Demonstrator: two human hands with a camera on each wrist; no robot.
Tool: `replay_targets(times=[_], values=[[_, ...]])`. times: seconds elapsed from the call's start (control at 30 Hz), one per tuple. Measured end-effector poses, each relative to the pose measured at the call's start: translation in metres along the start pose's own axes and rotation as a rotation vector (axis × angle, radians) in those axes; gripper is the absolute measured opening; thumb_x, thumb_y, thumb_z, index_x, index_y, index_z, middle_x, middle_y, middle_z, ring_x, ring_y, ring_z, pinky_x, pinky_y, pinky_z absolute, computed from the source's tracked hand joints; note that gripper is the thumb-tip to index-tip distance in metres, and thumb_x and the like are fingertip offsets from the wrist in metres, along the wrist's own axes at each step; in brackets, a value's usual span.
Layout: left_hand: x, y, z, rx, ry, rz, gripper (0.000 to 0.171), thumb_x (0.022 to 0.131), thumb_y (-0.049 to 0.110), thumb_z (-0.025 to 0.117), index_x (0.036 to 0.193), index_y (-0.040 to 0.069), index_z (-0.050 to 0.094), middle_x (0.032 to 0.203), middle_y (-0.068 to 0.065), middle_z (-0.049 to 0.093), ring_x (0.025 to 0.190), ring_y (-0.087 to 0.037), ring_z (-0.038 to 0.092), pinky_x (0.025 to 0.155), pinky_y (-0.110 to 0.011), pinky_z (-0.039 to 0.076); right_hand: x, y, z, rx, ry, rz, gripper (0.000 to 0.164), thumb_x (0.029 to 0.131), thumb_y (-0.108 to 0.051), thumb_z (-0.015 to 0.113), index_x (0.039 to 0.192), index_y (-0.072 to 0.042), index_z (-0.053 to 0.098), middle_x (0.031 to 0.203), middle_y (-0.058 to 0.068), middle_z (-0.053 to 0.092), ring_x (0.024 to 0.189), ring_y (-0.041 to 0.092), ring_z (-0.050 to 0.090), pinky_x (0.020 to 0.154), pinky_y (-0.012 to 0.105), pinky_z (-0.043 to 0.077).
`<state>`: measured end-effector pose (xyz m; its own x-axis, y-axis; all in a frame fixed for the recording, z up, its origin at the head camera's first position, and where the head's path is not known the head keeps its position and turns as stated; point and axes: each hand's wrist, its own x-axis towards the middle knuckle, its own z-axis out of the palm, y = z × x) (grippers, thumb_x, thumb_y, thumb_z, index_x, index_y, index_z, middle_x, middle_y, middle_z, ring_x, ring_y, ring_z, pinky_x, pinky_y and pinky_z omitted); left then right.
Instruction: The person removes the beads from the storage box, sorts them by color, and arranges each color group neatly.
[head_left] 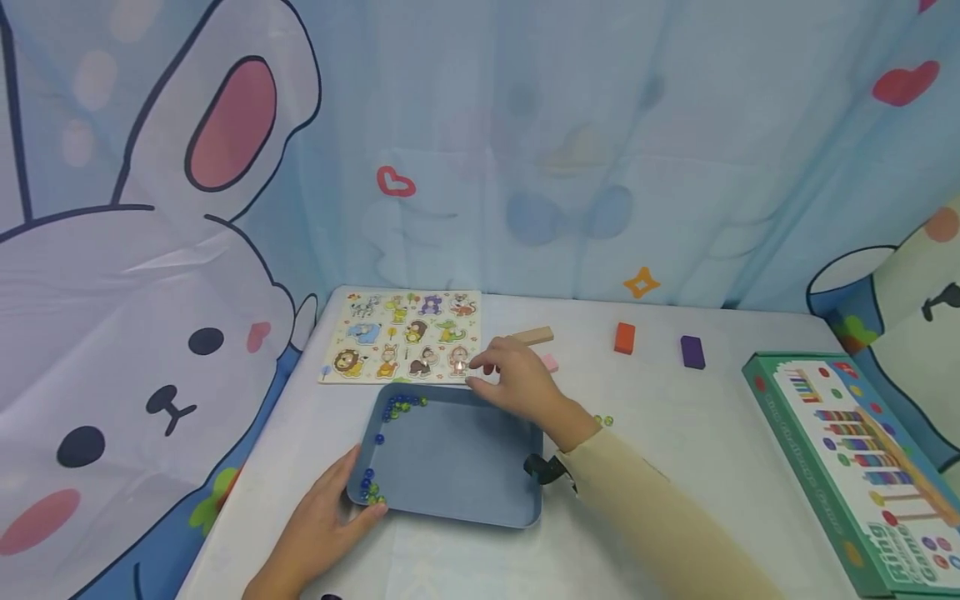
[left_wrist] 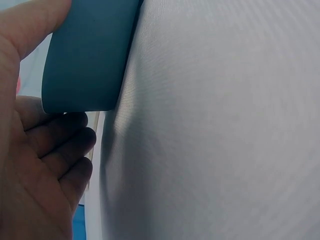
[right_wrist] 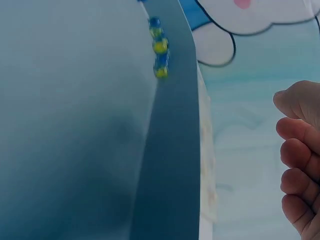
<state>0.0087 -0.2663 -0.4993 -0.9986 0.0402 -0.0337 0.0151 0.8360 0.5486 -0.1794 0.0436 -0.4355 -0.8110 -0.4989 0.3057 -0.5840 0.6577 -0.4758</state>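
A blue-grey rectangular tray (head_left: 465, 467) lies on the white table. Blue and yellow-green marbles (head_left: 403, 406) gather in its far left corner, more sit in the near left corner, and a single blue one lies between. My left hand (head_left: 318, 521) holds the near left corner, thumb along the front wall and fingers at the left side; the left wrist view shows the tray wall (left_wrist: 92, 60) between them. Over the tray's far right edge hovers my right hand (head_left: 517, 379), fingers loosely bent. In the right wrist view nothing shows between its fingers (right_wrist: 296, 152).
Behind the tray lies an animal puzzle board (head_left: 397, 354). To its right are a wooden block (head_left: 534, 336), a pink block (head_left: 550, 363), an orange-red block (head_left: 624, 338) and a purple block (head_left: 693, 352). Green marbles (head_left: 608, 421) lie by my right sleeve. A green game box (head_left: 806, 450) stands far right.
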Motion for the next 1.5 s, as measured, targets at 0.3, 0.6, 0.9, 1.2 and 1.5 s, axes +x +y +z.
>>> replay_targets(times=[0.3,0.6,0.9,1.2,1.5], values=[[-0.001,0.000,0.001,-0.009,-0.014,-0.028,0.108,0.087,0.076,0.066,0.165,0.009,0.032,0.166,-0.016,0.042,0.152,-0.040,0.043,0.118,-0.063,0.043,0.022,-0.035,0.043,-0.036,-0.050,-0.143,0.018,0.091,-0.032,0.082,0.102,-0.018,0.082,0.086,-0.005,0.067,0.081,0.010,0.056,0.073,0.028,0.052],[0.000,0.001,0.001,0.000,-0.005,-0.018,0.108,0.087,0.075,0.067,0.164,0.008,0.033,0.165,-0.016,0.043,0.151,-0.038,0.044,0.118,-0.061,0.044,0.028,-0.049,0.080,-0.058,-0.084,-0.185,0.017,0.089,-0.033,0.083,0.100,-0.020,0.083,0.087,-0.009,0.068,0.080,0.006,0.057,0.072,0.023,0.052],[-0.001,0.000,-0.001,-0.001,0.000,-0.020,0.107,0.087,0.073,0.069,0.165,0.010,0.032,0.166,-0.014,0.043,0.152,-0.037,0.043,0.119,-0.060,0.043,0.032,-0.058,0.098,-0.087,-0.161,-0.202,0.020,0.090,-0.032,0.081,0.105,-0.019,0.084,0.086,-0.010,0.066,0.077,0.004,0.053,0.071,0.020,0.049],[-0.001,-0.002,0.000,-0.014,0.003,-0.012,0.107,0.087,0.073,0.069,0.165,0.009,0.032,0.167,-0.014,0.041,0.153,-0.037,0.042,0.120,-0.060,0.042,0.032,-0.066,0.106,-0.184,-0.156,-0.240,0.016,0.092,-0.031,0.078,0.104,-0.022,0.083,0.095,-0.009,0.072,0.088,0.008,0.065,0.084,0.026,0.057],[-0.001,-0.003,0.001,-0.009,0.015,-0.005,0.107,0.087,0.073,0.069,0.165,0.009,0.032,0.167,-0.013,0.041,0.153,-0.036,0.042,0.120,-0.059,0.042,0.030,-0.069,0.114,-0.270,-0.128,-0.249,0.015,0.091,-0.033,0.079,0.102,-0.023,0.083,0.094,-0.009,0.072,0.088,0.011,0.065,0.082,0.028,0.055]])
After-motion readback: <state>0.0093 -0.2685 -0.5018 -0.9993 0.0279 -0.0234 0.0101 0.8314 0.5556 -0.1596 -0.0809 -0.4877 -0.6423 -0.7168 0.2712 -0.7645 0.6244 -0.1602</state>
